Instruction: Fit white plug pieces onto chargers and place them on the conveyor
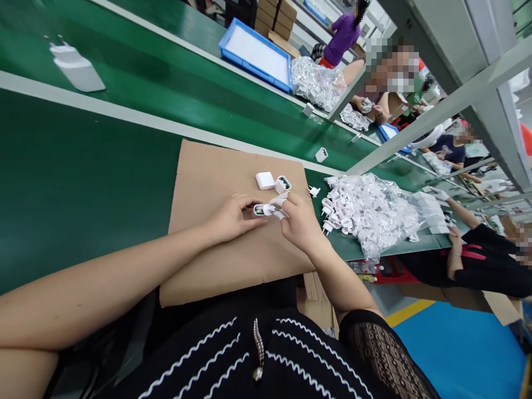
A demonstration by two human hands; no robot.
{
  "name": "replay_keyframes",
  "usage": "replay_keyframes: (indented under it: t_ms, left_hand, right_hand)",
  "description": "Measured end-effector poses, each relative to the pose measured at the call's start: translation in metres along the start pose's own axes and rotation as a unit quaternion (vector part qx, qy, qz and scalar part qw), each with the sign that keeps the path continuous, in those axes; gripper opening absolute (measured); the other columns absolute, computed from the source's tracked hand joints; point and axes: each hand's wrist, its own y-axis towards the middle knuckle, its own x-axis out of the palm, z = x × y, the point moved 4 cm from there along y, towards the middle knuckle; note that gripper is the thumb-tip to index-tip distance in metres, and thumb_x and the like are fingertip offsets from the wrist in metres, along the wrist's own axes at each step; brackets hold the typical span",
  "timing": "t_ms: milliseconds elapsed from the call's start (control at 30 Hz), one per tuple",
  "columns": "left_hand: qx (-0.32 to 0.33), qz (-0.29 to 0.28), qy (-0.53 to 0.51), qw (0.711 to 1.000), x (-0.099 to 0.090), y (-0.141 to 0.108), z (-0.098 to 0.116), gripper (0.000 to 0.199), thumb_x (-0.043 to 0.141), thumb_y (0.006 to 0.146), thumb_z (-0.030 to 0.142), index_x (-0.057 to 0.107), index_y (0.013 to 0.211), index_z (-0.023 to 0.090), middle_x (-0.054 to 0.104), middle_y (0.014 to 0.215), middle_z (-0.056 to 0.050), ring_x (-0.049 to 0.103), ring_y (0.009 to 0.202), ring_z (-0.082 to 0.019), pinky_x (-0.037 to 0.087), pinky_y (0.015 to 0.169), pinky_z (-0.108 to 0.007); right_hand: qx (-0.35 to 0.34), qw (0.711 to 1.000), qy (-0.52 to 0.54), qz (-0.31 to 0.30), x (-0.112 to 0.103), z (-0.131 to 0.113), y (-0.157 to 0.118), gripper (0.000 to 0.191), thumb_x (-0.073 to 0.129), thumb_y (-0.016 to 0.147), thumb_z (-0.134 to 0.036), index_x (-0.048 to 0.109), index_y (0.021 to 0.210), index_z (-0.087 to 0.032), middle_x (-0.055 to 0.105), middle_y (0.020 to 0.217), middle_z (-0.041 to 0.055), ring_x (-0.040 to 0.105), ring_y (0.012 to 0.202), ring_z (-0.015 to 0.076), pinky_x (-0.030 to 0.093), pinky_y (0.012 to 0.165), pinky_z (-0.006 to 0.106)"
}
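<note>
Over the brown cardboard sheet (220, 199), my left hand (235, 219) pinches a white charger housing (260, 210) whose open end shows small inner parts. My right hand (297, 219), with white coverings on its fingertips, is closed on a small white piece (272, 207) at the housing's open end. Just beyond my hands, two more housings lie on the cardboard: a closed-looking one (265, 180) and one with its open end showing (282, 184). A white plug piece (314, 192) rests right of the cardboard.
A clear bag of white plug pieces (374, 210) lies to the right. Beyond runs a green conveyor (187, 94) with white chargers (78, 69) on it. A blue tray (255, 52) stands at the far side, near a metal post (386, 133). Several people sit along the line.
</note>
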Motion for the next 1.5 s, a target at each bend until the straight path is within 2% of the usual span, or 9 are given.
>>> replay_keyframes:
  t_ms: [100, 300, 467, 833, 1033, 1167, 1300, 1367, 1500]
  left_hand:
    - [-0.005, -0.003, -0.012, 1.0, 0.0, 0.001, -0.001, 0.039, 0.077, 0.083, 0.054, 0.078, 0.107, 0.023, 0.078, 0.108, -0.008, 0.067, 0.103, -0.031, 0.052, 0.095, -0.046]
    - [-0.005, -0.018, -0.01, 1.0, -0.002, 0.003, 0.003, 0.03, 0.074, 0.086, 0.049, 0.079, 0.099, 0.023, 0.077, 0.096, -0.006, 0.067, 0.093, -0.028, 0.051, 0.089, -0.042]
    - [0.003, -0.01, -0.006, 1.0, -0.002, 0.004, 0.002, 0.026, 0.075, 0.085, 0.046, 0.078, 0.094, 0.021, 0.077, 0.094, -0.007, 0.067, 0.093, -0.028, 0.05, 0.089, -0.042]
    - [-0.007, -0.015, -0.011, 1.0, 0.0, 0.004, 0.002, 0.023, 0.074, 0.084, 0.046, 0.077, 0.088, 0.024, 0.075, 0.09, -0.006, 0.065, 0.092, -0.028, 0.05, 0.091, -0.044]
    - [-0.02, -0.008, -0.004, 1.0, -0.002, 0.004, 0.005, 0.027, 0.075, 0.082, 0.049, 0.076, 0.084, 0.022, 0.074, 0.087, -0.006, 0.065, 0.088, -0.028, 0.051, 0.086, -0.041]
    - [-0.038, -0.001, 0.013, 0.999, -0.001, 0.003, 0.007, 0.03, 0.076, 0.08, 0.052, 0.077, 0.085, 0.022, 0.072, 0.083, -0.006, 0.064, 0.085, -0.029, 0.05, 0.082, -0.041]
    - [-0.051, 0.015, 0.039, 0.998, 0.001, 0.001, 0.008, 0.032, 0.073, 0.078, 0.053, 0.077, 0.085, 0.022, 0.074, 0.086, -0.008, 0.065, 0.088, -0.031, 0.052, 0.083, -0.043]
    - [-0.057, 0.002, 0.029, 0.998, 0.002, 0.0, 0.01, 0.035, 0.075, 0.076, 0.055, 0.078, 0.088, 0.022, 0.077, 0.09, -0.008, 0.067, 0.092, -0.032, 0.053, 0.082, -0.043]
    - [-0.113, -0.02, -0.02, 0.993, -0.012, 0.006, 0.011, 0.048, 0.079, 0.071, 0.061, 0.08, 0.098, 0.021, 0.079, 0.095, -0.007, 0.071, 0.089, -0.032, 0.055, 0.078, -0.04]
  right_hand:
    - [-0.024, 0.999, -0.014, -0.028, 0.006, -0.007, 0.013, 0.039, 0.05, 0.084, 0.001, 0.069, 0.111, -0.019, 0.059, 0.102, 0.009, 0.057, 0.106, 0.0266, 0.05, 0.094, 0.04]
    - [-0.035, 0.999, -0.001, 0.011, 0.006, -0.003, 0.019, 0.033, 0.049, 0.082, 0.002, 0.069, 0.097, -0.019, 0.058, 0.092, 0.0064, 0.057, 0.096, 0.0249, 0.048, 0.088, 0.037]
    - [-0.042, 0.999, -0.025, -0.016, 0.009, -0.009, 0.02, 0.027, 0.048, 0.084, 0.002, 0.067, 0.087, -0.018, 0.056, 0.092, 0.0076, 0.055, 0.099, 0.0256, 0.047, 0.088, 0.038]
    - [-0.052, 0.99, -0.115, -0.064, 0.012, -0.011, 0.034, 0.025, 0.055, 0.084, -0.001, 0.071, 0.085, -0.021, 0.06, 0.088, 0.008, 0.054, 0.094, 0.0267, 0.041, 0.075, 0.036]
    - [-0.042, 0.985, -0.16, -0.055, 0.01, -0.008, 0.032, 0.023, 0.061, 0.085, -0.006, 0.072, 0.094, -0.024, 0.066, 0.096, 0.0085, 0.055, 0.105, 0.0286, 0.039, 0.084, 0.039]
    - [-0.007, 0.99, -0.132, -0.057, 0.014, -0.005, 0.031, 0.023, 0.061, 0.083, -0.007, 0.072, 0.095, -0.023, 0.067, 0.098, 0.0069, 0.058, 0.103, 0.0271, 0.04, 0.087, 0.037]
    - [0.062, 0.997, -0.044, -0.012, 0.026, -0.001, 0.026, 0.03, 0.061, 0.08, -0.006, 0.072, 0.102, -0.024, 0.066, 0.098, 0.0035, 0.06, 0.097, 0.0237, 0.042, 0.088, 0.035]
    - [0.069, 0.997, 0.019, 0.022, 0.03, 0.005, 0.02, 0.037, 0.064, 0.082, -0.009, 0.072, 0.114, -0.025, 0.067, 0.101, 0.0028, 0.062, 0.098, 0.0226, 0.044, 0.092, 0.036]
    - [0.12, 0.978, 0.12, 0.123, 0.019, 0.047, 0.01, 0.044, 0.059, 0.096, -0.024, 0.062, 0.139, -0.024, 0.071, 0.113, 0.0054, 0.064, 0.099, 0.0216, 0.048, 0.095, 0.036]
